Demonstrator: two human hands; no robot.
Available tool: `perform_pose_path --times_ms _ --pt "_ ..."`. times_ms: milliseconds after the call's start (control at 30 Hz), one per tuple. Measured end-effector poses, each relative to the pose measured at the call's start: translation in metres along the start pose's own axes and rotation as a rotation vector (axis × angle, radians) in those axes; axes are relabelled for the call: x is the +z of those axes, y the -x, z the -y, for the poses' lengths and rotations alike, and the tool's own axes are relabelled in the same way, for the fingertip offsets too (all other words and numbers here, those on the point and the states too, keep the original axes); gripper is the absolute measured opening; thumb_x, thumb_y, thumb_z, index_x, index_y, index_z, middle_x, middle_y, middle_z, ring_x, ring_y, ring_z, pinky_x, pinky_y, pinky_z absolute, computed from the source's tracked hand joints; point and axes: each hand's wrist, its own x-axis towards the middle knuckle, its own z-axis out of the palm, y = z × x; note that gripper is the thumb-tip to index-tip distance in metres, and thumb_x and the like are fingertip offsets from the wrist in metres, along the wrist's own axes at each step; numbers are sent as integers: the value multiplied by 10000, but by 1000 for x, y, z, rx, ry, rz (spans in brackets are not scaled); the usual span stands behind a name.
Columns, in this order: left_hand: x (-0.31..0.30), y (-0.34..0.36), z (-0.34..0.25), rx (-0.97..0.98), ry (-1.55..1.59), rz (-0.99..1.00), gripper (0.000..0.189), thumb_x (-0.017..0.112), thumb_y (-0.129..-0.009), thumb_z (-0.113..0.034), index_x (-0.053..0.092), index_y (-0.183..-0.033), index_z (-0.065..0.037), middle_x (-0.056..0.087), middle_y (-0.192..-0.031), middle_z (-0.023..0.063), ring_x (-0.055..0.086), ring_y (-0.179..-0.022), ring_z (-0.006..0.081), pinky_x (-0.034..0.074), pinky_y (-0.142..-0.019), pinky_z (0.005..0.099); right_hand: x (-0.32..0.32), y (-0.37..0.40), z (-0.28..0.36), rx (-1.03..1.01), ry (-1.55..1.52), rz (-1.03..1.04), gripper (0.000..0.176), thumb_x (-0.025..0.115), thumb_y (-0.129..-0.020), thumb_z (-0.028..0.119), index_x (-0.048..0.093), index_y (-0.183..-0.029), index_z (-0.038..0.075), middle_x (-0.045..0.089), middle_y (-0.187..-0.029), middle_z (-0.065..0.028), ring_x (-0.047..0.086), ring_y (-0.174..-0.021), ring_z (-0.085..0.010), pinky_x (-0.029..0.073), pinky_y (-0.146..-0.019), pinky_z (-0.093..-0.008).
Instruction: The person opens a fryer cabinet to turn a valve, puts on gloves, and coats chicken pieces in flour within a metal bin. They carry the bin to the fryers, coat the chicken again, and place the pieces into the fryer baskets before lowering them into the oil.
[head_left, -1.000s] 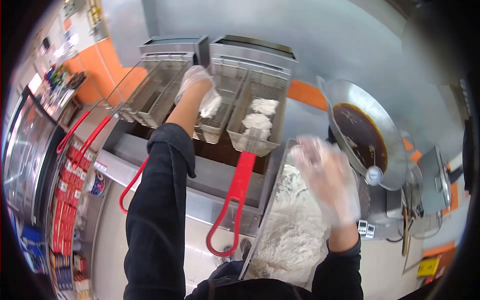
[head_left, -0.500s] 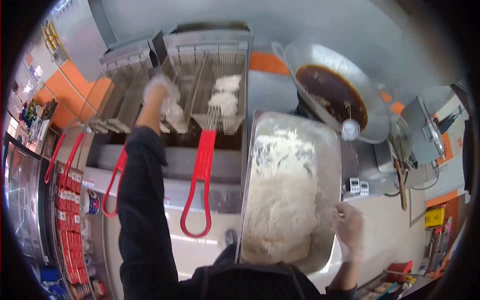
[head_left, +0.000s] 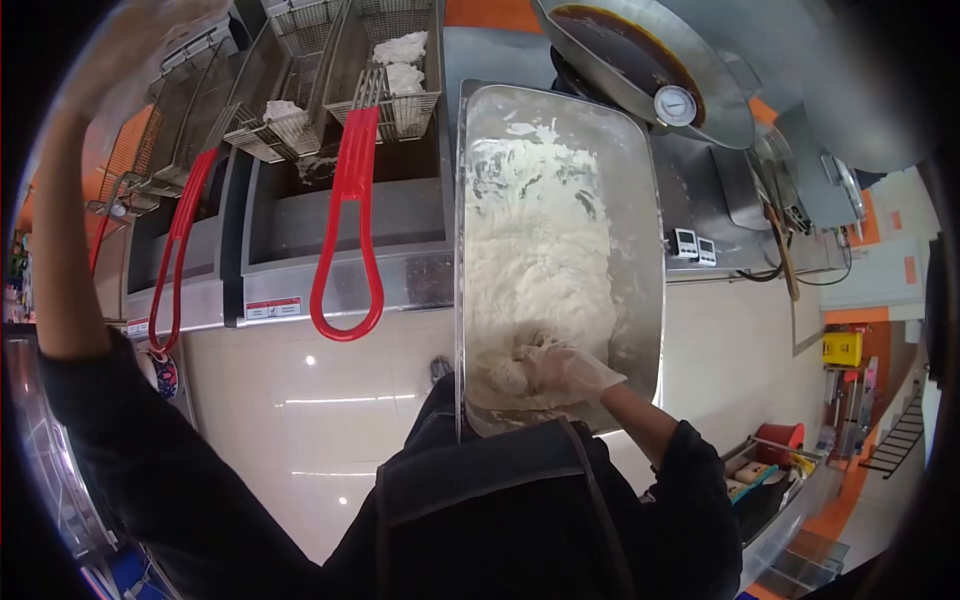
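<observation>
My right hand (head_left: 570,370), in a clear glove, is down in the flour (head_left: 545,270) at the near end of a metal tray (head_left: 640,250). Its fingers are curled in the flour around something floury that I cannot make out. My left hand (head_left: 140,40) is raised at the top left, blurred, its fingers not clear. White floured pieces (head_left: 405,75) lie in the wire basket with the upright red handle (head_left: 347,230). One more floured piece (head_left: 283,110) sits in the basket to its left.
A wide pan (head_left: 730,90) of dark liquid with a dial thermometer (head_left: 675,105) stands beyond the tray. Two small timers (head_left: 685,243) are on the counter at right. Another red handle (head_left: 182,240) sticks out over the fryer edge (head_left: 400,290).
My right hand has gone from beside the tray into the flour. My left hand has moved away from the baskets to the upper left. The view has shifted.
</observation>
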Motion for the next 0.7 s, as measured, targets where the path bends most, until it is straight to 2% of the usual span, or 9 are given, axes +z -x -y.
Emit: perform_pose_path --times_ms 33,200,267,333,400,467,567,667,700 --pt "2 3 16 96 33 -24 487 443 -775 -516 598 -1036 -136 582 -1048 134 539 -1016 298 399 -849 376 -2 4 11 24 57 -41 560 649 -674 301 458 -1150 75 502 -1086 -196 493 -1023 -295 417 -848 -372" --pt "-21 64 -8 -33 173 57 498 527 -768 -411 539 -1117 -56 557 -1118 127 517 -1047 251 368 -890 335 22 -21 18 -226 112 -206 307 578 -744 248 529 -972 49 541 -995 -150 528 -953 -282 430 -810 -374" --pt "-15 83 -5 -42 215 44 481 540 -763 -381 536 -1110 -49 559 -1106 127 523 -1037 247 378 -881 334 18 -21 31 -83 83 -117 244 545 -773 236 543 -928 48 560 -942 -123 546 -918 -274 441 -792 -360" --pt "-7 101 -1 -57 258 29 464 553 -757 -352 533 -1102 -42 562 -1094 127 529 -1026 243 388 -873 332 11 -26 17 -207 461 -100 239 542 -786 232 549 -917 33 577 -855 -115 571 -831 -264 456 -744 -345" --pt "2 115 4 -74 301 8 449 565 -752 -323 530 -1095 -35 565 -1082 128 534 -1015 239 398 -864 331 -2 -21 -1 -95 388 -142 261 563 -782 238 552 -914 12 588 -772 -109 587 -748 -249 466 -700 -327" --pt "10 130 2 -84 351 7 436 578 -747 -294 526 -1088 -28 568 -1070 128 540 -1004 235 408 -856 329 -27 -6 -13 251 -132 -254 314 608 -762 252 552 -918 -14 593 -695 -102 595 -670 -230 471 -660 -306" --pt "23 154 3 -115 424 -16 418 597 -738 -250 521 -1077 -17 573 -1052 129 549 -987 229 423 -843 327 12 -13 -64 321 -777 -800 394 677 -706 287 567 -923 -24 619 -768 -128 607 -722 -205 473 -667 -313" --pt "36 174 3 -146 499 -37 403 616 -730 -206 516 -1066 -7 577 -1034 129 557 -971 223 438 -831 324 -40 23 6 721 -563 -377 465 663 -701 356 570 -962 -18 622 -878 -107 594 -811 -237 462 -719 -322" --pt "40 179 1 -156 526 -42 399 622 -728 -192 515 -1062 -3 579 -1028 129 560 -965 221 443 -826 324 -30 23 7 629 -453 -311 416 670 -701 330 576 -917 -12 620 -865 -105 588 -785 -227 463 -701 -313"
